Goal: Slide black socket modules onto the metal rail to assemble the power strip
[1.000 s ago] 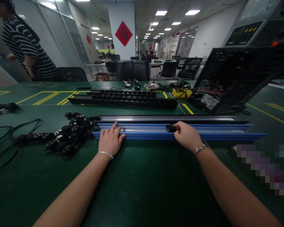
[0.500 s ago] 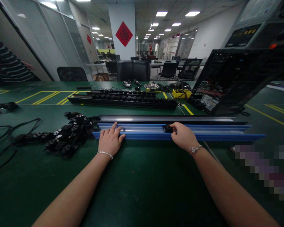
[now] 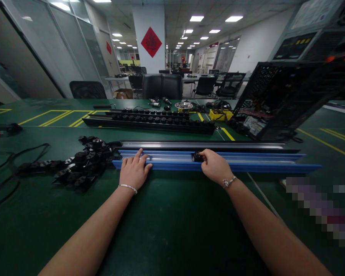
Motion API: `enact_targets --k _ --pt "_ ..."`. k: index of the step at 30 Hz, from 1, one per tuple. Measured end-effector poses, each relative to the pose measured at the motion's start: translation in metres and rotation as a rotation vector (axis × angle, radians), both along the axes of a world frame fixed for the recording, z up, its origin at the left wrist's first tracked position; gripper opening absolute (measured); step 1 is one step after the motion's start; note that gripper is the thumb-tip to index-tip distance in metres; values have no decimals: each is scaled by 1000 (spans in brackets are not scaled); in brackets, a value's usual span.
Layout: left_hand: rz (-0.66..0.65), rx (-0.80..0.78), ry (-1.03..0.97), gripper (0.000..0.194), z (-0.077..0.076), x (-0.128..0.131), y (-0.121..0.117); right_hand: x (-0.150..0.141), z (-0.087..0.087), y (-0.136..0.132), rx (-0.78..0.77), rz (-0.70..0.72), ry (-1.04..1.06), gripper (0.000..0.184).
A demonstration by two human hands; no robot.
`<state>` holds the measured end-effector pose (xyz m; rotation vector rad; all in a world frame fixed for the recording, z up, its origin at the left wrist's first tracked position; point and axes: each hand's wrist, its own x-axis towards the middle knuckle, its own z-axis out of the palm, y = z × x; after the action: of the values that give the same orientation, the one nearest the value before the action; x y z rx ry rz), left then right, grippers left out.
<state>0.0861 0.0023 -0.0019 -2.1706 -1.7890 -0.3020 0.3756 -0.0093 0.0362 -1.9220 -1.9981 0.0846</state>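
A long blue rail (image 3: 261,161) lies across the green table in front of me, with a silver-grey rail (image 3: 207,145) just behind it. My left hand (image 3: 134,170) rests flat on the blue rail's left end, fingers stretched out. My right hand (image 3: 215,165) is closed on a small black part (image 3: 197,156) that sits in the blue rail's channel near its middle. A heap of similar black parts (image 3: 83,163) lies just left of the rail's end.
Further back lie two long black rails (image 3: 149,123) filled with black parts. A black computer case (image 3: 287,96) stands at the right, with a yellow box (image 3: 220,114) and a metal bowl (image 3: 183,105) nearby. Black cables (image 3: 14,165) trail at the left. Office chairs (image 3: 161,85) stand behind the table.
My right hand has slid the black part leftward along the blue rail. My left hand has stayed put. The person in the striped shirt at the far left has gone out of view.
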Motion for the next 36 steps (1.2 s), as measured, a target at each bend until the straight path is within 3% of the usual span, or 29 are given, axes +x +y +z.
enact_targets --k 12,19,28,36 --pt "-68 39 -77 47 -3 3 -1 -13 -4 2 23 61 20 35" --pt "-296 -14 -94 51 -3 31 -13 -22 -6 1 41 90 24 37" --pt "-326 -82 7 60 0 51 -22 -34 -9 1 63 154 32 43" --pt "-313 -141 -24 73 3 89 -22 -33 -12 1 60 233 105 50"
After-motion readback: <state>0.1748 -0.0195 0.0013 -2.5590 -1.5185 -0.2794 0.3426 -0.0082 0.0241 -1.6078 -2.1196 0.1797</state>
